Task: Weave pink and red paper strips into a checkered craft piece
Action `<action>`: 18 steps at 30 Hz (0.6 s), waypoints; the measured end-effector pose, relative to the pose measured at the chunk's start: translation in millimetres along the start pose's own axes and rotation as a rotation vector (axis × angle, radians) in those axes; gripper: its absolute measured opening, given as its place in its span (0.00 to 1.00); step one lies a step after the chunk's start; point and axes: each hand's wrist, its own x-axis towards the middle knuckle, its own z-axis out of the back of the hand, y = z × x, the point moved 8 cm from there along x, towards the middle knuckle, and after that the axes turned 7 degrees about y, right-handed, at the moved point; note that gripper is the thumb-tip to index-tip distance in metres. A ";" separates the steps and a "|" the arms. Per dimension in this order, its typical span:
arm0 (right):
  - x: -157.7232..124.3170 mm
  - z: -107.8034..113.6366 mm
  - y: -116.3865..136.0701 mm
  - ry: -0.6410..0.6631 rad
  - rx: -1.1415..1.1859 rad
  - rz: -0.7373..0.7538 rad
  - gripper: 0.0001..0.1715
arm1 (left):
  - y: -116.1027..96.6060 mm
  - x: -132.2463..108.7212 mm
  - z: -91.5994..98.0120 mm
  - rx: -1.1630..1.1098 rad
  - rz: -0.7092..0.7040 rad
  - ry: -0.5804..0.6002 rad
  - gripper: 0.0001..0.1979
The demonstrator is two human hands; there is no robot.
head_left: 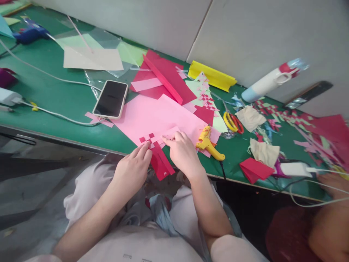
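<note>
Red and pink paper strips woven in a checker pattern (149, 141) lie at the table's front edge, with red strips (161, 163) hanging over it. My left hand (136, 160) is closed, its fingers together and its fingertips on the left side of the weave. Pale pink paper strip (171, 133) runs to the right from the weave. On that strip rests my right hand (182, 150), closed, one digit reaching left and the others curled. Beneath both is a large pink sheet (152, 112). Right of my right hand lies a yellow glue gun (208, 143).
A phone (111, 100) with a white cable lies left of the pink sheet. Behind are red sheets (166, 74) and a yellow folded strip (212, 75). Scissors (233, 122), a white bottle (268, 85) and paper scraps are rightward. Another person's arm (334, 218) shows at far right.
</note>
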 end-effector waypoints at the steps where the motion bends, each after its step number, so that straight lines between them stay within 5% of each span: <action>1: 0.0 0.8 1.2 -0.007 -0.004 0.010 0.28 | 0.1 0.1 0.2 -0.001 0.001 -0.004 0.15; 8: 0.2 -6.3 25.7 -0.025 0.005 0.150 0.28 | -0.9 1.1 3.8 -0.009 -0.012 -0.033 0.16; 18: 2.3 -10.0 24.4 0.015 -0.012 0.088 0.30 | -2.7 -0.5 4.0 -0.009 -0.029 -0.055 0.16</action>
